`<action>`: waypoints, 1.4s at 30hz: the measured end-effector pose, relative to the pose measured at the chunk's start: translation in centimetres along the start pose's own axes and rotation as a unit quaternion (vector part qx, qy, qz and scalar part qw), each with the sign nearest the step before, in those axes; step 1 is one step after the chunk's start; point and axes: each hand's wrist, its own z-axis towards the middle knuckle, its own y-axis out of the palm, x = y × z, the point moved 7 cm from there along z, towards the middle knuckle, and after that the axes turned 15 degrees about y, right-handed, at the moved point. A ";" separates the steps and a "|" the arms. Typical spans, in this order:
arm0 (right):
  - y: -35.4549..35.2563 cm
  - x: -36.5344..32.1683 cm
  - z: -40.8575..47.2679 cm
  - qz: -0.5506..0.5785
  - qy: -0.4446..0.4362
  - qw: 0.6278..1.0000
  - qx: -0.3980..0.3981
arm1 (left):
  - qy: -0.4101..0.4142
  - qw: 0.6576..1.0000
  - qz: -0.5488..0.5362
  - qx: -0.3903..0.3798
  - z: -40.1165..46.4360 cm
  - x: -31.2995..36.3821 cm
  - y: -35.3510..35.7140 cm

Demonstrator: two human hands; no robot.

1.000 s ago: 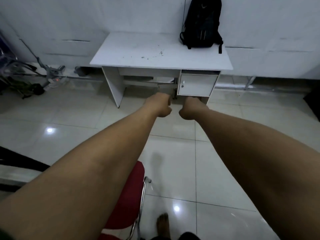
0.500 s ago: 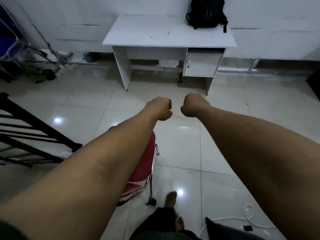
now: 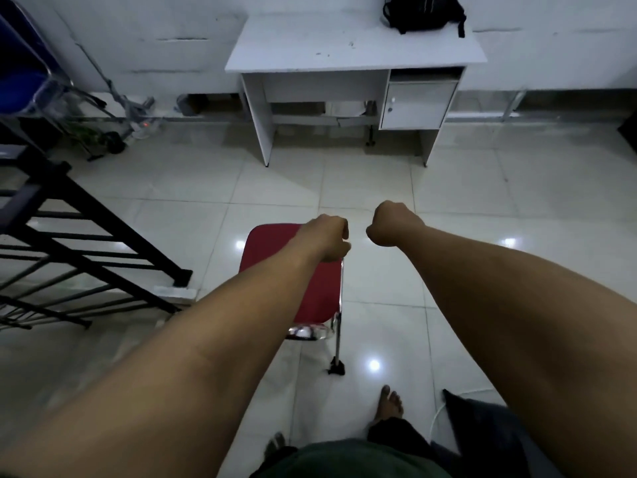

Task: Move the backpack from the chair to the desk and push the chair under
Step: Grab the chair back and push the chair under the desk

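Observation:
The black backpack (image 3: 422,12) stands on the back right of the white desk (image 3: 344,43), leaning on the wall. A red chair (image 3: 293,277) with chrome legs stands on the tiled floor well in front of the desk, its seat bare. My left hand (image 3: 327,241) is a closed fist over the chair's right edge; I cannot tell whether it touches the chair. My right hand (image 3: 393,224) is a closed fist held out over the floor, to the right of the chair. Both fists hold nothing.
A black metal rack (image 3: 69,243) stands at the left, close to the chair. A blue chair (image 3: 24,63) and clutter sit at the far left wall. The desk has a cupboard (image 3: 417,101) on its right side. A dark cushion (image 3: 482,426) and white cable lie by my feet.
The view has tilted down and pulled back from the desk. The red chair now shows fully under my left arm. Both fists stay closed and extended.

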 end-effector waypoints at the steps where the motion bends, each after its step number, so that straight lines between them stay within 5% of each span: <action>1: 1.0 -0.5 -0.9 0.004 0.009 1.000 -0.003 | 0.004 1.000 -0.003 -0.014 -1.3 -0.9 0.9; 9: 9.5 -5.4 -8.6 0.017 0.043 0.998 -0.042 | 0.032 0.995 -0.030 -0.091 -10.9 -7.1 6.0; 21: 16.6 -11.7 -14.3 0.020 -0.022 0.993 -0.112 | 0.042 0.988 -0.104 -0.106 -17.9 -15.9 7.4; 28: 19.3 -12.9 -16.8 -0.062 -0.061 0.975 -0.202 | 0.052 0.990 -0.016 -0.128 -19.5 -17.9 8.3; 35: 19.3 -12.9 -17.5 -0.174 -0.107 0.976 -0.077 | 0.081 0.987 0.041 -0.136 -19.7 -19.4 8.4; 42: 20.2 -12.7 -17.0 -0.130 -0.106 0.985 -0.030 | 0.070 0.991 0.079 -0.081 -19.8 -21.2 8.1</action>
